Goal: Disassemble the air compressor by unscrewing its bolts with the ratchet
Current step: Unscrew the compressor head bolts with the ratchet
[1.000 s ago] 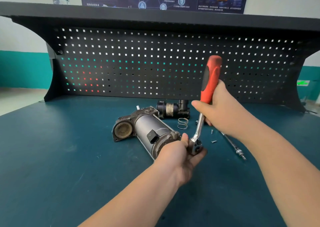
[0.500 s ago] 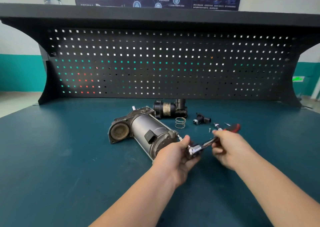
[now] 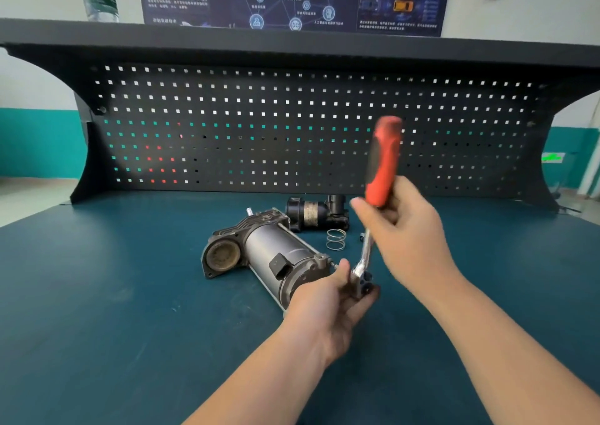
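Two hands work the ratchet point(image 3: 373, 216) at the near end of the air compressor point(image 3: 272, 255).
Lying on its side mid-bench point(image 3: 97, 294), the compressor points its near end toward the front edge. The left hand point(image 3: 328, 307) curls around the ratchet's chrome head there, while the right hand point(image 3: 402, 226) grips the blurred red handle, which stands upright. A spring point(image 3: 336, 239) and a black motor part point(image 3: 311, 213) lie behind, toward the pegboard point(image 3: 292, 125) at the back edge.

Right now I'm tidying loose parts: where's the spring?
In the head view, the spring lies on the bench, just right of the compressor, before the black part.
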